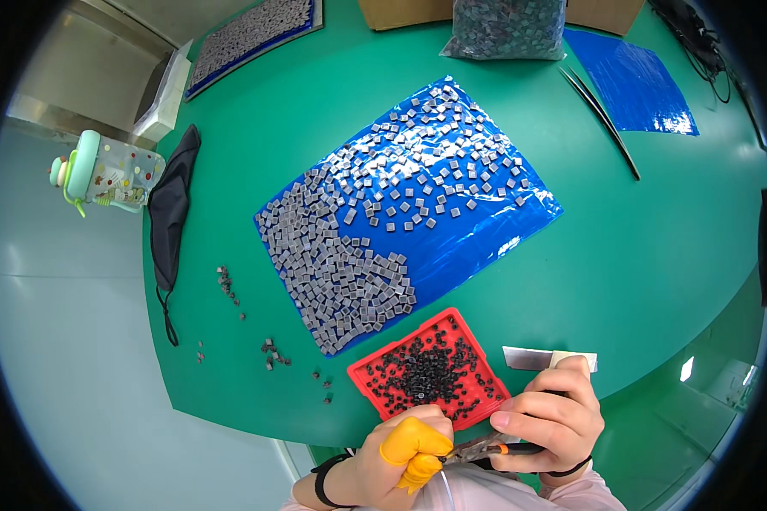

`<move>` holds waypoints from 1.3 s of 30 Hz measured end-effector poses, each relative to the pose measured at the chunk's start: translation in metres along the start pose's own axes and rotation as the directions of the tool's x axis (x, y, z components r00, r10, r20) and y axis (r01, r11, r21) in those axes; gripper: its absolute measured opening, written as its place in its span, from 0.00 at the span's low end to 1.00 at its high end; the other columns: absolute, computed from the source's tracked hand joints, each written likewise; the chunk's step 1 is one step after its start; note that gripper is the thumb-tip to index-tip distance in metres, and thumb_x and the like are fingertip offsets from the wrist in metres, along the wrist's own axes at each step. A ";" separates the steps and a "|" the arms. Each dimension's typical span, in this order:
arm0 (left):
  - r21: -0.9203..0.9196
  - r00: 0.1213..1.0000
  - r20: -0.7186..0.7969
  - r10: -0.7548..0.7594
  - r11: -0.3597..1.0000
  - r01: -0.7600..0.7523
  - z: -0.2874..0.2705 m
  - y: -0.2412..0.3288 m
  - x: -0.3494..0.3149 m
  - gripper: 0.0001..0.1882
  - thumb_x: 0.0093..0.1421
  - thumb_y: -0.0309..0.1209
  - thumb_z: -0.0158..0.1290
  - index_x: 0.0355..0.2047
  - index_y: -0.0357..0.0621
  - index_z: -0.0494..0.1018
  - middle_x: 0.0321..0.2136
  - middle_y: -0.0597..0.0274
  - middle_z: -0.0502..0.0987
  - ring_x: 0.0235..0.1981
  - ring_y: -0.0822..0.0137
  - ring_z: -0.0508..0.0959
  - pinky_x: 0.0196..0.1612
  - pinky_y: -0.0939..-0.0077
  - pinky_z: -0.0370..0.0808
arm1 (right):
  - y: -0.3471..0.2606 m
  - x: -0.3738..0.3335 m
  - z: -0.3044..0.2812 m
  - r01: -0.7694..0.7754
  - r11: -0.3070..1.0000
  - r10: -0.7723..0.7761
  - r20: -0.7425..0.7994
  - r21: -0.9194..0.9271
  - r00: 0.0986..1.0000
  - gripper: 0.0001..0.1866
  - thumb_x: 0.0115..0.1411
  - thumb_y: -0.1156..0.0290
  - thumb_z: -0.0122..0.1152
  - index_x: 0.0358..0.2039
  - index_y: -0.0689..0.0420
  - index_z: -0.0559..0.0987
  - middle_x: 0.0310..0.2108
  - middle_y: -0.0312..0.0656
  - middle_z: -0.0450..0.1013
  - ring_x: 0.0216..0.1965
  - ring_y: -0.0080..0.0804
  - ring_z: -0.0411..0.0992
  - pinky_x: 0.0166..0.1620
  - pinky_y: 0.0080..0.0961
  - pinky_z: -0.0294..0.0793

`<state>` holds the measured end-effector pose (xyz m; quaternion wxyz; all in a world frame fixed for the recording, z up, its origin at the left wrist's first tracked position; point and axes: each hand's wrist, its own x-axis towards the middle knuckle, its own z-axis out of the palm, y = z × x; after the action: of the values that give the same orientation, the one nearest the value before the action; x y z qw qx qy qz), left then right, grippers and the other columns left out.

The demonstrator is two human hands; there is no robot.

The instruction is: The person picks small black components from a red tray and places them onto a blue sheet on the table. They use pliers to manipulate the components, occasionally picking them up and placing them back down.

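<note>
Pliers (486,446) at bottom centre, gripped in my right hand (547,419).
I judge them stiff, light, best held by the handles; my left hand (405,451) pinches something tiny beside the red tray (360,377).

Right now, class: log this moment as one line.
left hand: yellow finger cots | right hand: pliers | red tray: black bits | blue sheet: grey squares

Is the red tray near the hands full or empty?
Partly full. The red tray holds many small black pieces spread across its middle, while bare red shows along its rim and corners.
</note>
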<state>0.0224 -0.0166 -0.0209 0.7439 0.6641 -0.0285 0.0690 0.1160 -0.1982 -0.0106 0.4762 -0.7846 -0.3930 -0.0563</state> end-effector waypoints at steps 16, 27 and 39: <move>0.215 0.996 -0.015 0.089 0.973 -0.083 -0.008 0.014 0.010 0.12 0.59 0.28 0.55 0.41 0.34 0.71 0.30 0.53 0.77 0.28 0.61 0.75 0.34 0.72 0.72 | 0.004 -0.001 -0.002 -0.020 1.000 0.021 -0.043 0.015 0.999 0.22 0.35 0.58 0.73 0.32 0.52 0.80 0.29 0.30 0.74 0.30 0.30 0.66 0.32 0.29 0.58; 0.118 0.998 0.020 0.059 0.991 -0.061 -0.003 0.007 0.007 0.09 0.62 0.31 0.48 0.31 0.38 0.67 0.23 0.58 0.72 0.21 0.64 0.69 0.27 0.71 0.65 | 0.002 0.001 -0.003 0.009 1.000 -0.009 0.003 -0.016 1.000 0.23 0.33 0.56 0.73 0.33 0.49 0.81 0.30 0.27 0.75 0.30 0.29 0.66 0.33 0.29 0.58; 0.021 0.988 -0.125 -0.093 0.995 0.096 0.002 0.023 0.017 0.10 0.63 0.32 0.50 0.35 0.35 0.72 0.33 0.49 0.77 0.29 0.61 0.77 0.33 0.75 0.73 | 0.003 0.000 -0.004 -0.025 1.000 0.024 -0.025 -0.014 0.999 0.22 0.33 0.58 0.73 0.32 0.50 0.80 0.29 0.28 0.74 0.30 0.30 0.66 0.32 0.29 0.57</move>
<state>0.0361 -0.0154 0.0041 0.7378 0.6690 0.0501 0.0750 0.1190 -0.2020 -0.0110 0.4761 -0.7920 -0.3771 -0.0630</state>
